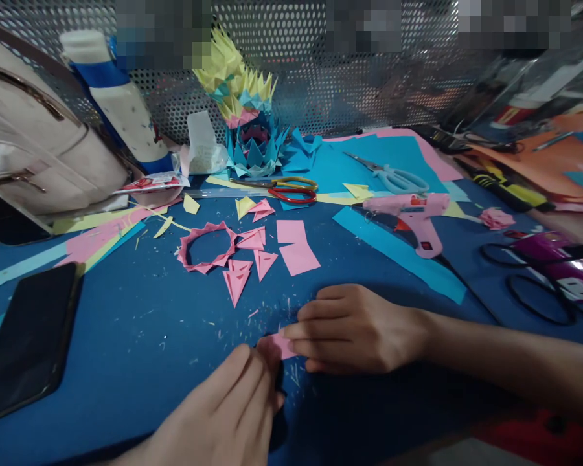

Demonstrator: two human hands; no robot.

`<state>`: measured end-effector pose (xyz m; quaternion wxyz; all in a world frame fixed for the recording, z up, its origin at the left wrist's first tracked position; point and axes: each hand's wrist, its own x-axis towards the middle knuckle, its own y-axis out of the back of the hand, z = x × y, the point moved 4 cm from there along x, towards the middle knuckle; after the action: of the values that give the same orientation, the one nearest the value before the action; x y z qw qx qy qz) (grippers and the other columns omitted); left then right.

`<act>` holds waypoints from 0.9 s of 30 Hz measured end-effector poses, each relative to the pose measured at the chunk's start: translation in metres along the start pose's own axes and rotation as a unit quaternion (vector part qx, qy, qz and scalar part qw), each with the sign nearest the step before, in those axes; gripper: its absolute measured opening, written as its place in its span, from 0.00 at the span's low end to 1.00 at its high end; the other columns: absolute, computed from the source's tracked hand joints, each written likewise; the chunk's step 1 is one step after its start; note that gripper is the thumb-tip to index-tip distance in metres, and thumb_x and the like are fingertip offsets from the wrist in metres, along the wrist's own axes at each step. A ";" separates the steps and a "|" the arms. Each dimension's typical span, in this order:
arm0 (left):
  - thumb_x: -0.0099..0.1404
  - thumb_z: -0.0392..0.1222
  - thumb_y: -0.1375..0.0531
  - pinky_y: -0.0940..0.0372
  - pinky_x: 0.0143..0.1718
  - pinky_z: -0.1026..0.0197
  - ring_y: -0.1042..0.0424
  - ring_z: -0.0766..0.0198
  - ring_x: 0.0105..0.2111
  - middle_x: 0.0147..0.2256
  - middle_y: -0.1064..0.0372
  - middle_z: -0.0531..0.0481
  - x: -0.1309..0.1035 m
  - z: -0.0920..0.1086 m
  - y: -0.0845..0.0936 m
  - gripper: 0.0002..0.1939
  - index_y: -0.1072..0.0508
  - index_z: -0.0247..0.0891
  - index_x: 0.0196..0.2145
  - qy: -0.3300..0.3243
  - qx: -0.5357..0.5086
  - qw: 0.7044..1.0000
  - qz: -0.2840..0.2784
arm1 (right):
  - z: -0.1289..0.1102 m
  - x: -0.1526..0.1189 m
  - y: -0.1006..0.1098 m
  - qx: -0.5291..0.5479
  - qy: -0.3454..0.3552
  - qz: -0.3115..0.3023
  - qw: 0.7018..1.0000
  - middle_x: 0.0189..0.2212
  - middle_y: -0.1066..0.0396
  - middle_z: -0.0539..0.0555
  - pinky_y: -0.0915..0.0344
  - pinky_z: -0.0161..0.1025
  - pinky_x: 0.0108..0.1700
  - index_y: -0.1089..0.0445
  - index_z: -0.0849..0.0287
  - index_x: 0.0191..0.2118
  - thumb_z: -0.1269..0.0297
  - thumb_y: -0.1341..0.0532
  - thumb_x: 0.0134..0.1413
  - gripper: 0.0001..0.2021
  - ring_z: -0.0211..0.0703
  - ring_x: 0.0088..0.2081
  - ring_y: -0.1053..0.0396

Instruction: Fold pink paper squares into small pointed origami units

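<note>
A small piece of pink paper is held low over the blue counter, between the two hands. Its left end is grasped by the grip of the left hand, and its right side is covered by the fingers of the right hand, whose grip is likewise closed on it; how the thumbs are set cannot be fully told.

The paper is judged to be very light and thin, soft enough to be creased by fingertip pressure, yet stiff enough for a fold to be kept. Little slipping is expected, though a tear could easily be caused by a hard pull. It is best taken by opposite edges (the flat pink squares beyond the hands look easily lifted by a corner). The folded pink triangles and the pink ring are probably springier, but could be crushed if squeezed.

Among the containers, a white and blue bottle is seen capped, its contents hidden. Beside it a pale bag is placed, and what is inside is not shown. At the far right, what looks like a clear container is too dimly lit for its contents to be named.
</note>
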<state>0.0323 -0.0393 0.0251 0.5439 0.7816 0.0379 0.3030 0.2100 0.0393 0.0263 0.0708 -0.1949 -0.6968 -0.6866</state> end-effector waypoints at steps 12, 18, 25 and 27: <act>0.69 0.30 0.49 0.49 0.61 0.47 0.26 0.51 0.45 0.43 0.22 0.36 -0.002 0.008 -0.003 0.15 0.23 0.25 0.41 0.009 0.016 1.000 0.003 | -0.004 0.011 0.000 -0.014 -0.041 -0.030 0.999 0.46 0.29 0.52 0.42 0.41 0.48 0.31 0.56 0.52 0.52 0.53 0.73 0.19 0.41 0.45 0.38; 0.73 0.28 0.54 0.49 0.60 0.48 0.27 0.52 0.43 0.42 0.21 0.38 0.000 0.004 0.000 0.19 0.22 0.26 0.41 0.016 -0.004 1.000 0.005 | 0.004 0.005 0.018 0.021 -0.018 -0.088 0.996 0.32 0.31 0.51 0.43 0.43 0.41 0.27 0.60 0.43 0.64 0.50 0.71 0.14 0.43 0.37 0.39; 0.75 0.31 0.53 0.46 0.55 0.49 0.28 0.52 0.46 0.48 0.23 0.37 0.002 -0.002 -0.001 0.19 0.22 0.25 0.43 0.031 -0.028 0.999 0.013 | 0.009 -0.001 0.018 0.038 0.002 -0.043 0.998 0.27 0.33 0.51 0.45 0.41 0.36 0.26 0.61 0.41 0.64 0.50 0.72 0.16 0.42 0.32 0.39; 0.76 0.33 0.51 0.45 0.54 0.49 0.28 0.51 0.46 0.49 0.24 0.36 0.003 -0.005 -0.003 0.17 0.22 0.24 0.45 0.023 -0.038 0.999 0.010 | 0.010 -0.002 0.015 0.038 0.015 -0.014 0.999 0.25 0.34 0.51 0.48 0.41 0.33 0.26 0.61 0.41 0.64 0.51 0.72 0.16 0.42 0.30 0.41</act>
<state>0.0335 -0.0330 0.0248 0.5693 0.7535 0.0310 0.3274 0.2192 0.0481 0.0388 0.0784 -0.1719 -0.7240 -0.6634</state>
